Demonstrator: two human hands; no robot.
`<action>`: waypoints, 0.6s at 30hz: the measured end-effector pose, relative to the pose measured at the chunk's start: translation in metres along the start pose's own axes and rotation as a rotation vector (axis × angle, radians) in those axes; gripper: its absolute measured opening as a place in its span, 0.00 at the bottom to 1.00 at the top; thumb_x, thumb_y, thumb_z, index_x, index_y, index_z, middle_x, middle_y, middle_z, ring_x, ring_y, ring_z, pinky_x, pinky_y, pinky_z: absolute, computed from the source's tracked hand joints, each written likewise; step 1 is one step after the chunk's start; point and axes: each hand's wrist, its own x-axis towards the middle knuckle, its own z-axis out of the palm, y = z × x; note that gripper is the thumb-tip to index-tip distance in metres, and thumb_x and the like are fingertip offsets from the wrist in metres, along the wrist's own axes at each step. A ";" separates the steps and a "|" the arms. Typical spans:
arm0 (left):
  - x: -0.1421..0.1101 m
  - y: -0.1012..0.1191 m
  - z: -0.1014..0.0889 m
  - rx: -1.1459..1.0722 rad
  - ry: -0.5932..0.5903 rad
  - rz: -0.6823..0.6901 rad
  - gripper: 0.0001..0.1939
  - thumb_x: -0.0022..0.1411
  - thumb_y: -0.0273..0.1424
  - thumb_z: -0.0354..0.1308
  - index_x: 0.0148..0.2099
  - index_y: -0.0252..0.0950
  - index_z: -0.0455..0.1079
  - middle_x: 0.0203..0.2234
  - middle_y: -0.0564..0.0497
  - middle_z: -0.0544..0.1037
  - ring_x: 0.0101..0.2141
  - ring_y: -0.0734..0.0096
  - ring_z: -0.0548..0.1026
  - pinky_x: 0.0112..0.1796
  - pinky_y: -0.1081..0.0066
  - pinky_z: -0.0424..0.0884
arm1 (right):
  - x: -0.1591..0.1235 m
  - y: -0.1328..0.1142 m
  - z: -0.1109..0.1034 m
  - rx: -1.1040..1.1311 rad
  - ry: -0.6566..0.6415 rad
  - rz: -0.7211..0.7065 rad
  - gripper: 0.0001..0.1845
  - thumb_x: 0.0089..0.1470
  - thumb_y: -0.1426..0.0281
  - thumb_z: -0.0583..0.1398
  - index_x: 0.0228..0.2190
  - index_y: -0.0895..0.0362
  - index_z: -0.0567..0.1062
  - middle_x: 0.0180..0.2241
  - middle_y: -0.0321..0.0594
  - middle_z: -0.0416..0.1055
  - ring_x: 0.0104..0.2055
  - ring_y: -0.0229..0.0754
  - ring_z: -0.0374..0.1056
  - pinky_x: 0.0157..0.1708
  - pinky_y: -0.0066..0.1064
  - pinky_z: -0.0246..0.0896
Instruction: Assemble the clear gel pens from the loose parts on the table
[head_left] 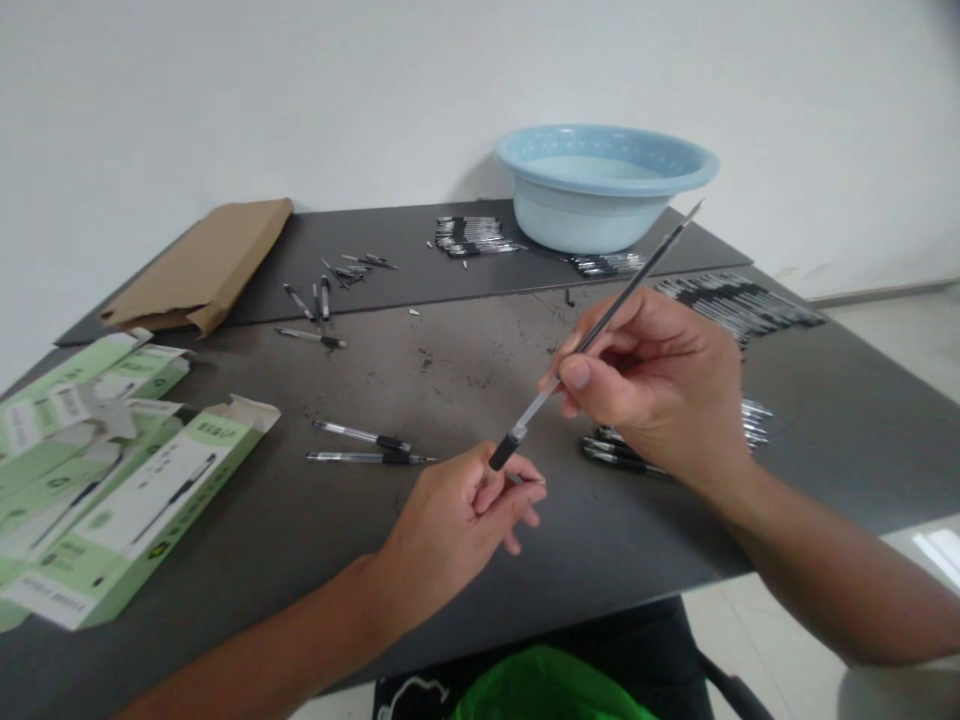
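My right hand (645, 380) pinches a slim pen refill (630, 288) between thumb and fingers. The refill slants, with its metal tip up to the right and its clear end down to the left. A short black piece (504, 452) sits at that lower end, against my left hand (457, 520). The fingers of my left hand are closed together below it; what they hold is mostly hidden, with only a small tip showing at the fingertips. Two clear pens with black grips (360, 436) lie just left of it. More pens (622, 452) lie beneath my right hand.
Green-and-white pen boxes (150, 520) pile up at the left, before a brown paper packet (202, 255). A blue basin (592, 215) stands at the back. Rows of pens (739, 308) lie at the right, another bundle (472, 236) by the basin, and loose pen parts (360, 268) left of it.
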 end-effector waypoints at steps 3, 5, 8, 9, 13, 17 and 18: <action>0.000 0.000 0.000 -0.010 0.009 -0.002 0.08 0.66 0.34 0.65 0.42 0.34 0.77 0.24 0.52 0.80 0.24 0.67 0.83 0.21 0.76 0.78 | 0.000 -0.001 0.000 -0.013 0.003 0.007 0.18 0.52 0.56 0.75 0.26 0.51 0.75 0.23 0.34 0.80 0.20 0.36 0.70 0.19 0.28 0.66; 0.000 0.001 0.000 -0.003 0.010 -0.002 0.08 0.66 0.34 0.65 0.43 0.34 0.77 0.23 0.52 0.80 0.21 0.69 0.81 0.21 0.76 0.78 | -0.001 -0.001 0.001 -0.025 -0.005 0.011 0.18 0.51 0.56 0.76 0.25 0.51 0.75 0.23 0.34 0.79 0.20 0.36 0.70 0.19 0.28 0.67; 0.001 0.003 0.000 0.002 0.013 -0.003 0.09 0.66 0.34 0.65 0.43 0.34 0.77 0.23 0.53 0.80 0.18 0.73 0.78 0.20 0.76 0.78 | -0.003 0.002 0.002 -0.026 -0.027 0.018 0.18 0.49 0.58 0.77 0.25 0.52 0.76 0.23 0.33 0.78 0.21 0.36 0.71 0.20 0.27 0.68; 0.001 0.003 -0.001 -0.001 0.014 -0.006 0.09 0.65 0.34 0.66 0.43 0.34 0.77 0.24 0.52 0.81 0.18 0.73 0.77 0.20 0.76 0.78 | -0.003 0.003 0.002 -0.026 -0.045 0.021 0.18 0.48 0.60 0.78 0.26 0.52 0.77 0.22 0.33 0.78 0.21 0.36 0.71 0.21 0.27 0.68; 0.001 0.004 -0.001 -0.018 0.028 -0.006 0.08 0.65 0.33 0.66 0.41 0.33 0.76 0.24 0.53 0.81 0.16 0.76 0.75 0.20 0.77 0.77 | -0.005 0.009 0.003 -0.046 -0.136 0.025 0.15 0.49 0.64 0.77 0.26 0.55 0.78 0.21 0.32 0.76 0.22 0.33 0.70 0.21 0.23 0.67; 0.002 0.005 -0.002 -0.047 0.041 0.009 0.07 0.65 0.33 0.65 0.41 0.33 0.76 0.25 0.51 0.81 0.22 0.71 0.81 0.19 0.77 0.77 | -0.003 0.011 0.001 -0.117 -0.258 0.030 0.07 0.55 0.67 0.74 0.32 0.57 0.84 0.25 0.35 0.81 0.23 0.33 0.73 0.20 0.21 0.66; 0.002 0.005 -0.002 -0.057 0.046 0.021 0.07 0.65 0.33 0.65 0.41 0.34 0.77 0.26 0.51 0.81 0.24 0.68 0.82 0.20 0.77 0.78 | -0.003 0.012 0.000 -0.125 -0.295 0.018 0.06 0.56 0.67 0.73 0.33 0.56 0.85 0.27 0.37 0.83 0.24 0.33 0.74 0.19 0.20 0.65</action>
